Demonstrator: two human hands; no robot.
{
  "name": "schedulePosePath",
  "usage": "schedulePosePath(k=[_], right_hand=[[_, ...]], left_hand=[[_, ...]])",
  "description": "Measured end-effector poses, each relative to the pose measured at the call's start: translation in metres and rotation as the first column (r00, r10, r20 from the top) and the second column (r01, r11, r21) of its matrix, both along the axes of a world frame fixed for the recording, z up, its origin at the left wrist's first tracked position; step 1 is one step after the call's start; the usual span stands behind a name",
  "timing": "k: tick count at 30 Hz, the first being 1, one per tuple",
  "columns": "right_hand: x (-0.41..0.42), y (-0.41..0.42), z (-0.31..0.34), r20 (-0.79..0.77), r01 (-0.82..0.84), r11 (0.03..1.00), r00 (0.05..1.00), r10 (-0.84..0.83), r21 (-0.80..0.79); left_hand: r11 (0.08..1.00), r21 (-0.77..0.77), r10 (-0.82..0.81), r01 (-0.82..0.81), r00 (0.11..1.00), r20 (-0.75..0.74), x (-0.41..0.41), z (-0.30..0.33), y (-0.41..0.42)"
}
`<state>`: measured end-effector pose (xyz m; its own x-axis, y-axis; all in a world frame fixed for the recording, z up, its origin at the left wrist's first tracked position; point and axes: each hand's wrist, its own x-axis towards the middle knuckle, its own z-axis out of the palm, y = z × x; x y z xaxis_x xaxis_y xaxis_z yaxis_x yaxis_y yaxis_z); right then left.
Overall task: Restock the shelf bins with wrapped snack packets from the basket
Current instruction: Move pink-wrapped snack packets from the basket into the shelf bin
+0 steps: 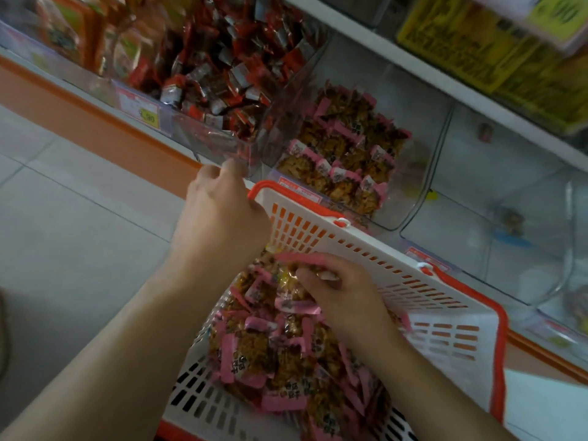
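I see left hand (219, 214) clenched on the basket (366, 249) rim corner. Right hand (337, 297) grasps pink-edged snack packets (261, 345) inside basket, which is tilted against the shelf's front edge below the half-filled bin (413, 198).

You have two hands in view, left (219, 214) and right (340, 297), one white basket (397, 265), four clear shelf bins visible on this level, and pink-edged packets (261, 345) and red packets (216, 74) too many to count.
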<state>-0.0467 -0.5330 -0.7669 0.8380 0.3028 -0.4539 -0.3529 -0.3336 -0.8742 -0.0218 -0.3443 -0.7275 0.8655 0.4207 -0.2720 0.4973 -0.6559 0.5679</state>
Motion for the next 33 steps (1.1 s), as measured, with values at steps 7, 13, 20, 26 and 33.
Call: schedulePosePath(k=[7, 13, 20, 26, 33], right_hand=[[0.005, -0.04, 0.047, 0.422, 0.158, 0.987, 0.897, -0.133, -0.026], [0.023, -0.054, 0.046, 0.689, -0.014, 0.964, 0.696, 0.201, -0.267], [0.033, -0.068, 0.047, 0.491, 0.136, 0.989, 0.866, -0.093, -0.051], [0.04, -0.066, 0.045, 0.25, 0.26, 0.965, 0.936, -0.247, -0.022], [0.046, -0.068, 0.042, 0.28, 0.185, 0.973, 0.949, -0.141, -0.136]], left_hand=[[0.666, -0.73, -0.142, -0.152, 0.935, -0.324, 0.0, 0.021, -0.031], [0.58, -0.809, -0.109, 0.1, 0.993, 0.044, 0.001, 0.007, -0.042], [0.633, -0.768, 0.007, 0.1, 0.991, 0.135, 0.006, 0.007, -0.053], [0.661, -0.741, -0.02, 0.119, 0.99, 0.142, 0.004, 0.004, -0.068], [0.814, -0.546, -0.138, 0.197, 0.979, 0.148, 0.007, 0.001, -0.074]])
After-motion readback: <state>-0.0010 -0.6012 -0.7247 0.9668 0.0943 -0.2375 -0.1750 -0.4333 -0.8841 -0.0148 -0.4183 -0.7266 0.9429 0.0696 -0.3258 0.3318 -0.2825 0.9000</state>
